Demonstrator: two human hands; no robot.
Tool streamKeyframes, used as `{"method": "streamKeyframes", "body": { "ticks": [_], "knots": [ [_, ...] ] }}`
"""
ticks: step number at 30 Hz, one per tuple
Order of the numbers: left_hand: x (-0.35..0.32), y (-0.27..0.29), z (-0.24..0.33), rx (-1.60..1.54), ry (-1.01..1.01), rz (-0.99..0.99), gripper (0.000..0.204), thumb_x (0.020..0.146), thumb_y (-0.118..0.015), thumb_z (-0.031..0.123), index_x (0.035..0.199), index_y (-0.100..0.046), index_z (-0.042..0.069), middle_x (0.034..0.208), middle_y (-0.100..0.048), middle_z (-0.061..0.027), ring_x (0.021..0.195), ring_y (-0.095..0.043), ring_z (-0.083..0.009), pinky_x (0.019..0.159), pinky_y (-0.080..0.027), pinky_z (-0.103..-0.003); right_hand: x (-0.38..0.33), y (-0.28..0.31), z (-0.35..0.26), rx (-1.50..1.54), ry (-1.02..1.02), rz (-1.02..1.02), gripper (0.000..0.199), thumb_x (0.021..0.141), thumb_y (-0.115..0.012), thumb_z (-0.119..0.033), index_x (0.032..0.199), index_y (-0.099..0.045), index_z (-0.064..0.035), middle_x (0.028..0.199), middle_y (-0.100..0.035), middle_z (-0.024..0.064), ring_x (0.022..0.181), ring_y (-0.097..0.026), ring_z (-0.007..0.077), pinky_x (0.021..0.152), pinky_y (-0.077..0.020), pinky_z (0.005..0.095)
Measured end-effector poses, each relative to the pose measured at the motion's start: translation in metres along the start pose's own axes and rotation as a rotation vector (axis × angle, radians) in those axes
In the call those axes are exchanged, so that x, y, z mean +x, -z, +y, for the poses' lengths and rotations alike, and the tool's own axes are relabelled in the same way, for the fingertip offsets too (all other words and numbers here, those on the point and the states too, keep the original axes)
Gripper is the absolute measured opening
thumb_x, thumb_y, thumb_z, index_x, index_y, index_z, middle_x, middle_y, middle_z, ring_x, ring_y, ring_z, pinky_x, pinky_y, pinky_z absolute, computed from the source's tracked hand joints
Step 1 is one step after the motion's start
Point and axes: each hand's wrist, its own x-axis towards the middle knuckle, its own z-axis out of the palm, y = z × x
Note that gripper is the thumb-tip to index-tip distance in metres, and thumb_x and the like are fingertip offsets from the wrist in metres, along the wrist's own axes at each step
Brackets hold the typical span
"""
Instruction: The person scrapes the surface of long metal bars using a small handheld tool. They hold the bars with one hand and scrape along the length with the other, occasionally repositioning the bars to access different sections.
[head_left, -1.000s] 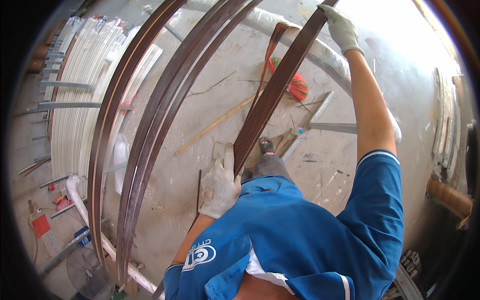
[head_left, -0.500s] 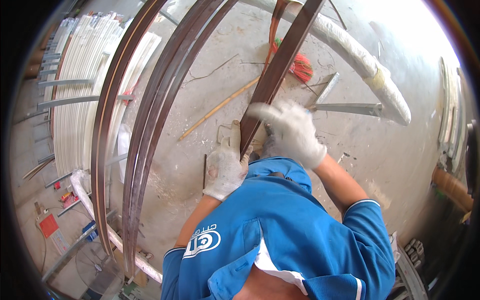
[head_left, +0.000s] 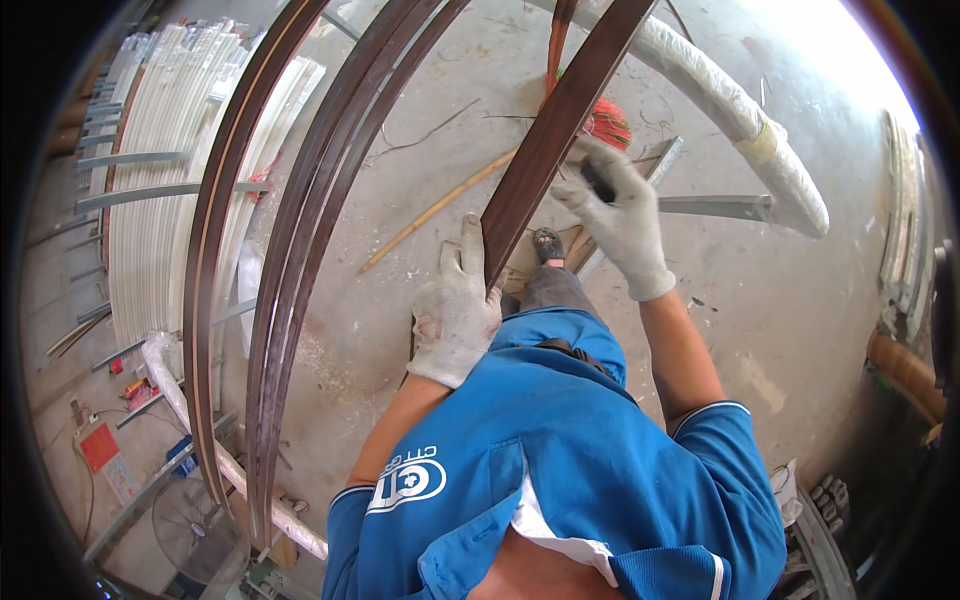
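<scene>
Both your hands wear pale work gloves. Your left hand is at the near end of the dark brown board, holding it in a narrow grip: the fingers lie extended along its left edge and the thumb sits at its right side. The board slants from just in front of your waist up and to the right, out past the upper edge of the view.

Your right hand stands to the right of the board, fingers partly curled. A dark patch shows between the fingers; blur prevents confirming whether it is an object held or merely shadow, and contact with the board cannot be verified.

Behind the board, red bristles show near the floor, with a wooden pole to the left. Dark strips run along your left, a stack of white strips beyond them. A wrapped roll lies at upper right.
</scene>
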Motion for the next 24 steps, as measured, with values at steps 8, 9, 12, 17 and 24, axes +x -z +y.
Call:
{"method": "streamKeyframes", "body": {
  "ticks": [8,9,12,17,24],
  "knots": [
    [0.001,-0.008,0.0,0.007,0.005,0.012,0.086,0.087,-0.075,0.027,0.157,-0.03,0.004,0.12,-0.058,-0.0193,0.083,-0.072,-0.0361,0.065,-0.06,-0.045,0.027,0.067,0.006,0.62,-0.241,0.001,0.012,0.096,-0.068,-0.017,0.094,-0.068,-0.0053,0.067,-0.052,-0.0064,0.051,-0.041,0.0016,0.044,-0.0291,0.0203],
    [0.0,-0.007,0.001,0.009,0.012,0.016,0.086,0.087,-0.075,0.026,0.157,-0.03,0.004,0.121,-0.058,-0.0194,0.084,-0.072,-0.0358,0.065,-0.06,-0.045,0.035,0.086,0.003,0.568,-0.178,0.101,0.014,0.097,-0.066,-0.017,0.093,-0.067,-0.004,0.064,-0.045,-0.0077,0.048,-0.036,0.0018,0.043,-0.0254,0.0216],
    [0.0,-0.006,0.001,-0.006,0.038,-0.029,0.084,0.087,-0.075,0.022,0.156,-0.031,0.004,0.124,-0.058,-0.0212,0.092,-0.071,-0.0383,0.072,-0.06,-0.046,0.061,0.159,-0.024,0.735,0.039,0.23,0.016,0.1,-0.06,-0.015,0.103,-0.066,0.0003,0.066,-0.037,-0.0067,0.052,-0.028,0.0051,0.046,-0.0238,0.0227],
    [-0.006,-0.002,-0.015,-0.266,-0.086,0.103,0.078,0.092,-0.069,0.022,0.158,-0.032,0.006,0.118,-0.063,-0.0283,0.095,-0.065,-0.0463,0.085,-0.053,-0.049,0.031,0.277,-0.09,0.207,0.232,0.192,0.027,0.098,-0.066,-0.018,0.117,-0.067,0.0005,0.082,-0.059,0.001,0.067,-0.052,0.0106,0.063,-0.0431,0.0227],
    [-0.087,0.023,-0.073,-0.27,0.108,-0.133,0.073,0.091,-0.068,0.017,0.157,-0.037,0.01,0.128,-0.063,-0.0252,0.104,-0.066,-0.0417,0.091,-0.052,-0.046,0.004,0.255,-0.074,-0.935,0.044,0.547,0.042,0.093,-0.077,-0.021,0.128,-0.067,0.0,0.112,-0.073,0.0075,0.098,-0.066,0.0105,0.09,-0.0501,0.0234]
  ]
}}
